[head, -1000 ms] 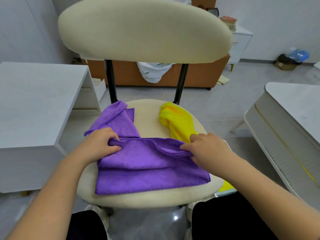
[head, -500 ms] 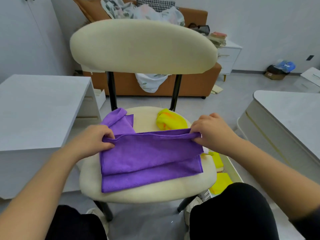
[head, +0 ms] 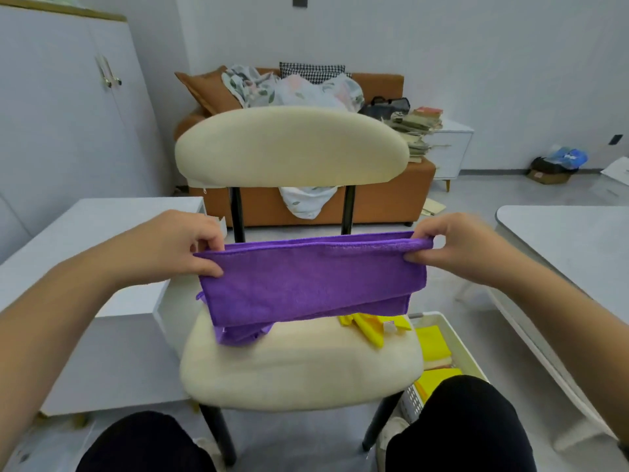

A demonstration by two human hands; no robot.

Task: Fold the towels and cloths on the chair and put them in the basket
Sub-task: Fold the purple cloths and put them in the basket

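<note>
A folded purple towel (head: 306, 284) hangs in the air above the cream chair (head: 299, 373). My left hand (head: 183, 243) pinches its upper left corner and my right hand (head: 456, 247) pinches its upper right corner, stretching the top edge level. Behind its lower edge a second purple cloth (head: 241, 333) lies on the seat at the left, mostly hidden. A yellow cloth (head: 372, 327) lies on the seat at the right. The white basket (head: 452, 338) stands on the floor to the right of the chair, with folded yellow cloths (head: 432, 342) inside.
A white desk (head: 85, 240) stands close on the left and a grey-white table (head: 578, 253) on the right. Behind the chair is an orange sofa (head: 384, 199) piled with laundry. My knees in black trousers (head: 456, 424) sit at the chair's front.
Both hands have lifted the folded purple towel off the seat and pulled it taut in the air. The view has tilted upward, bringing the basket into sight.
</note>
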